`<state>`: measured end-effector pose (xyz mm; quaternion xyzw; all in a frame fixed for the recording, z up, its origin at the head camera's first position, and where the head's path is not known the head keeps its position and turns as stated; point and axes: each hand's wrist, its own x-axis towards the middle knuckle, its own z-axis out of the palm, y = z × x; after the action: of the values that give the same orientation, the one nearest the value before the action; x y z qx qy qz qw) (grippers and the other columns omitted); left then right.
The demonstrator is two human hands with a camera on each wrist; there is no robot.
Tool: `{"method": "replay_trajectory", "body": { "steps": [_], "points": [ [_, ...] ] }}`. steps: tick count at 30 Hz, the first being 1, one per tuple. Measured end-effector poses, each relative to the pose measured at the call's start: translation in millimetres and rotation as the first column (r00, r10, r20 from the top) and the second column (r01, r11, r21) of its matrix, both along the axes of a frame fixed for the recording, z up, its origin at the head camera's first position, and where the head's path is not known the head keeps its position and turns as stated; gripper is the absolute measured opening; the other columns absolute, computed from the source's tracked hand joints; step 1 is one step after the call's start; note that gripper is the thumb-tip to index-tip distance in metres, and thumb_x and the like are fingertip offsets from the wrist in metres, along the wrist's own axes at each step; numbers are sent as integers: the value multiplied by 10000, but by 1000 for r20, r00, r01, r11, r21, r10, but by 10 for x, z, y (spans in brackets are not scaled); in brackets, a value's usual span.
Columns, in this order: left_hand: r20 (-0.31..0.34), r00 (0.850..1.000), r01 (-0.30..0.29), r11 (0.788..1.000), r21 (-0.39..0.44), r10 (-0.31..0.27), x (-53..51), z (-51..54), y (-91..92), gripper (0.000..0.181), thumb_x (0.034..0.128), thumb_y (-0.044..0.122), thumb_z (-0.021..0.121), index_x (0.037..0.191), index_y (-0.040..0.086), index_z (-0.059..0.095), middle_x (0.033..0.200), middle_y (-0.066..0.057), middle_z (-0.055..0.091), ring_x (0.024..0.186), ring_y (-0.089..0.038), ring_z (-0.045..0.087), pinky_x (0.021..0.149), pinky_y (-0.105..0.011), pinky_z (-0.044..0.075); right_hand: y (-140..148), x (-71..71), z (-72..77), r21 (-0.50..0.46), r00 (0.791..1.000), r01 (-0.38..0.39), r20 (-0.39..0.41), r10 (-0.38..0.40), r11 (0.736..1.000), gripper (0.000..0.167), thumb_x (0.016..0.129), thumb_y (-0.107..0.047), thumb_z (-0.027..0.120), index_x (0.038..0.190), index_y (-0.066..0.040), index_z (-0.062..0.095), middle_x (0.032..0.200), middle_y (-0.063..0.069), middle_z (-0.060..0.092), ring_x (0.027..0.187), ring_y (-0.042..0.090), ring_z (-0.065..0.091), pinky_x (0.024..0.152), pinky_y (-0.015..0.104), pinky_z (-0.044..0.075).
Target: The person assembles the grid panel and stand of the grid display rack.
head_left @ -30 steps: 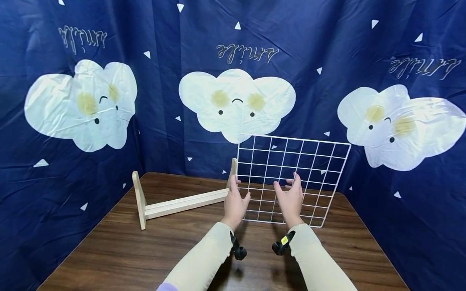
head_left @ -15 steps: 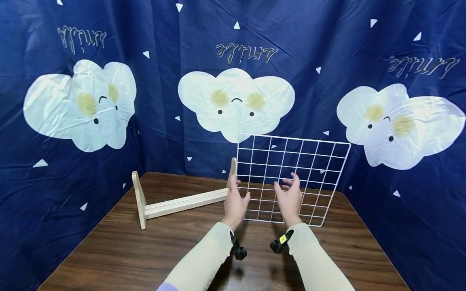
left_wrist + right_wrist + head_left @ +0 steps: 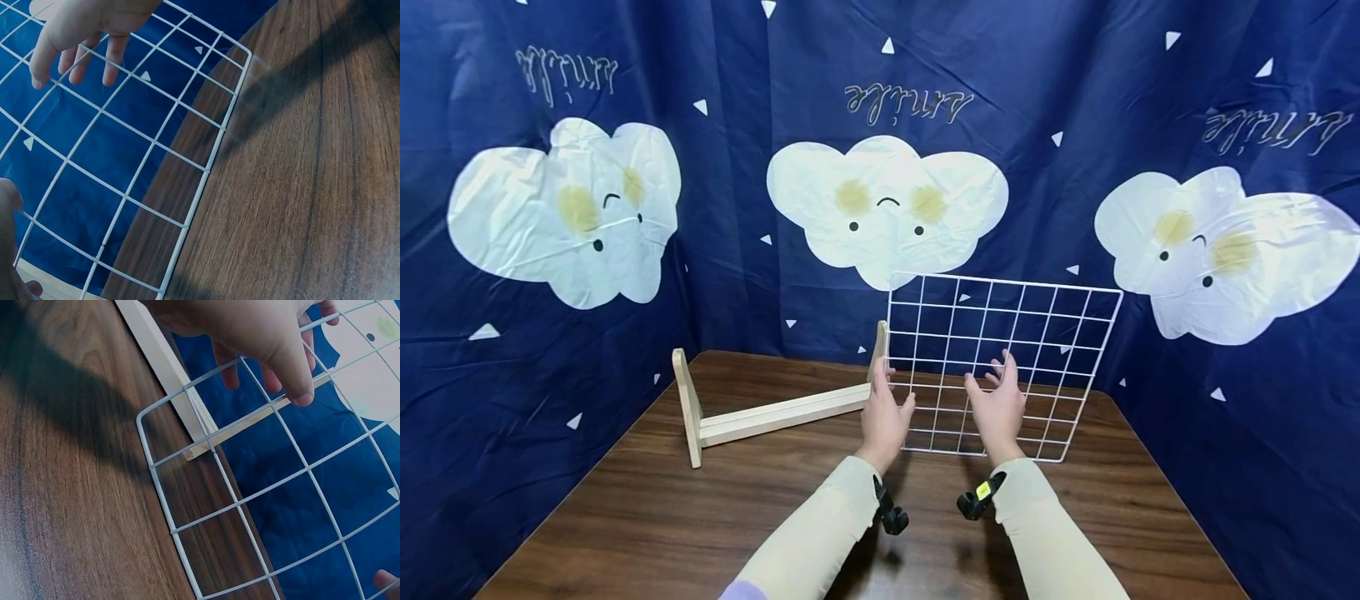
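Grid (image 3: pixel 980 338) tilted up, lower edge nr tbl (image 3: pixel 662 517), contact unclear. L hand (image 3: pixel 884 421) clamped on its L edge, thumb in front; R hand (image 3: pixel 997 412) gripping wires nr mid, fingers behind. Wood stand (image 3: pixel 782 414) to L, R post beside L edge. Blue curtain (image 3: pixel 737 250) w/ clouds (image 3: pixel 887 171) at back.

Stand (image 3: pixel 786 414) on the table (image 3: pixel 662 525), left side; grid (image 3: pixel 981 338) to its right — left edge in front of stand's right end. Left hand (image 3: pixel 882 421) at grid's left edge, right hand (image 3: pixel 997 417) around its middle. Curtain (image 3: pixel 730 208) behind table.
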<state>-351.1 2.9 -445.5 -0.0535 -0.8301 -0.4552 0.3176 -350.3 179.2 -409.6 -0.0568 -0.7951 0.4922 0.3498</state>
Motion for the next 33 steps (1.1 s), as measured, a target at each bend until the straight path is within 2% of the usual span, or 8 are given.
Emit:
{"method": "replay_trajectory", "body": {
  "steps": [4,9,12,18,22,24,33],
  "points": [
    [20,999,35,999,13,-35,-1,-19,-31,816,894,144,786,1521,143,264,1395,-90,569,1113,-312,657,755,-472,554,-7,-2,-24,15,1000,15,-10,-15,1000,771,846,-233,814,1504,-149,421,1356,131,637,1156,307,662,941,494,519],
    [16,995,97,995,18,-97,-17,-30,-106,850,879,135,798,1524,135,244,1389,-148,561,1120,-361,654,785,-508,555,-19,0,-40,23,999,28,-21,-27,999,764,845,-235,816,1498,-143,431,1337,131,651,1150,304,667,973,499,499],
    [21,992,122,992,21,-122,-18,-8,-164,889,859,153,817,1537,131,241,1397,-161,546,1120,-374,651,827,-518,553,-26,-1,-38,16,999,21,-27,-20,1000,779,843,-226,816,1509,-146,420,1333,133,653,1149,308,667,965,500,507],
    [14,986,162,984,79,-163,-25,63,-326,919,843,248,832,1551,139,256,1398,-187,493,1210,-361,583,972,-513,500,-26,-18,-35,11,999,14,-40,-14,1000,787,840,-208,820,1511,-147,413,1334,138,649,1158,315,661,1062,530,386],
    [8,987,158,983,90,-159,-23,119,-471,881,860,314,809,1550,183,277,1412,-176,483,1252,-335,546,998,-517,475,-14,-24,-45,29,999,32,-38,-31,999,783,846,-227,816,1512,-150,412,1333,133,651,1151,305,667,1093,535,334],
    [1,990,142,987,81,-143,-23,133,-550,855,869,333,793,1545,186,290,1412,-167,483,1262,-332,535,1007,-516,468,-7,-24,-54,32,999,37,-36,-35,999,783,845,-229,818,1511,-153,412,1331,128,654,1149,300,668,1088,532,346],
    [-68,992,112,991,76,-107,-23,172,-958,758,913,278,745,1516,77,332,1400,-230,478,1276,-388,509,1065,-529,415,0,-29,-59,32,999,30,-41,-29,999,761,841,-222,820,1489,-143,430,1314,123,665,1151,290,667,963,507,504]
  ]
}}
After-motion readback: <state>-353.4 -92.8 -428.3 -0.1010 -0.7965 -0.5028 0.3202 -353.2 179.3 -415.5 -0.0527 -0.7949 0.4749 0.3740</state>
